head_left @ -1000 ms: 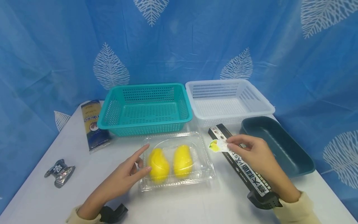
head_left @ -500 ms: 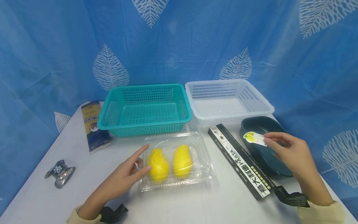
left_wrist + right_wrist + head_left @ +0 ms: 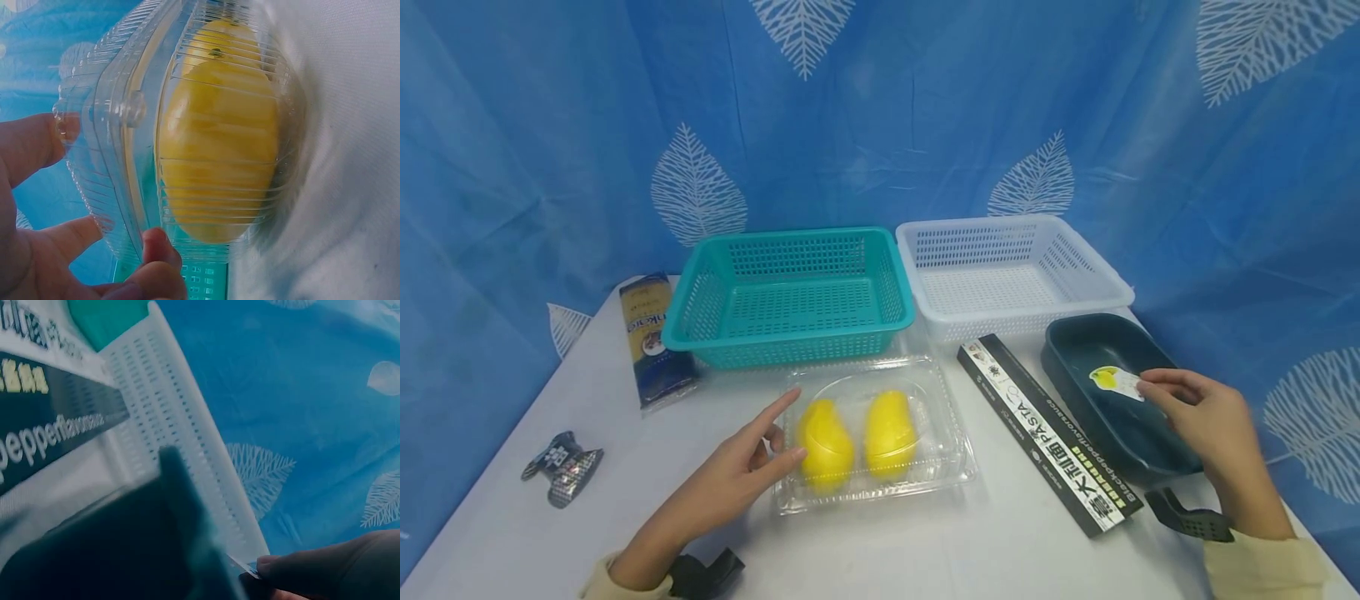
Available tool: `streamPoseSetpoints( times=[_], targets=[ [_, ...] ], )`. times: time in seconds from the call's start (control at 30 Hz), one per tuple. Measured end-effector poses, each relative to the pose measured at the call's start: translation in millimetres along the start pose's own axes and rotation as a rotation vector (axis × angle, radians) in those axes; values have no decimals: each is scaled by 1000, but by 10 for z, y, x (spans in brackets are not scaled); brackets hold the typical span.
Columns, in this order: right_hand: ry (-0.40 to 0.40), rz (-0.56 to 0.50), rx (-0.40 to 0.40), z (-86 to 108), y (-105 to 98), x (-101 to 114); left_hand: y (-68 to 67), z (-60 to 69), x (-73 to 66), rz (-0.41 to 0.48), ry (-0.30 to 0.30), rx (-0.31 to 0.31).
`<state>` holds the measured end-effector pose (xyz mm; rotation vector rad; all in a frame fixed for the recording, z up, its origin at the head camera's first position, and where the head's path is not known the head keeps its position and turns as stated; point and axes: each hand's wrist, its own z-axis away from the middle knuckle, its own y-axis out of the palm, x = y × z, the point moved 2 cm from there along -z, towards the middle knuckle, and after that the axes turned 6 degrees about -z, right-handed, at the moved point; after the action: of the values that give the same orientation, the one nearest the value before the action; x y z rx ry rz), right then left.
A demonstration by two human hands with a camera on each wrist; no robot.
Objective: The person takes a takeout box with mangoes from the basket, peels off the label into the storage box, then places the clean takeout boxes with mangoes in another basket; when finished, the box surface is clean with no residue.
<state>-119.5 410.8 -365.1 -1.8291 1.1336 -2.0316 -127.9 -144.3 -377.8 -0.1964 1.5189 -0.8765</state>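
Two yellow mangoes [image 3: 826, 442] lie inside a clear plastic clamshell box [image 3: 936, 421], lid down over them. At the box's left side my left hand [image 3: 741, 467] rests, index finger and thumb stretched over the lid. In the left wrist view, two fingertips touch the lid and other fingers [image 3: 159, 278] bend beside the rim. My right hand [image 3: 1206, 417] pinches a white paper label [image 3: 1116, 382] with a yellow-green fruit print, above a dark green dish [image 3: 1078, 333]. Only a sliver of the label [image 3: 244, 567] shows in the right wrist view.
A long black pasta box [image 3: 1037, 425] lies between the clamshell and the dish. Behind stand a teal basket [image 3: 790, 339] and a white basket [image 3: 1015, 317]. A pasta packet [image 3: 658, 342] and a crumpled silvery wrapper [image 3: 565, 467] lie at left. A blue curtain [image 3: 880, 108] hangs behind.
My right hand has carried the label rightward, from over the pasta box to over the dark green dish, and lowered it slightly. The left hand has stayed on the clamshell.
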Motion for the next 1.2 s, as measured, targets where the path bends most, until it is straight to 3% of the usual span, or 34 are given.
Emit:
streamPoseSetpoints(
  times=[0.2,0.4,0.8,1.2],
  targets=[
    [-76,171,-5,-46,20,-16,-3,5,-5,-12,-1,-3],
    [-134,266,22,-65,62,-14,-4,5,-3,-11,1,-9],
    [-132,384,67,-86,115,-48,-2,12,5,-2,22,-10],
    [-136,406,92,-69,110,-81,0,3,-7,-9,-4,0]
  ],
)
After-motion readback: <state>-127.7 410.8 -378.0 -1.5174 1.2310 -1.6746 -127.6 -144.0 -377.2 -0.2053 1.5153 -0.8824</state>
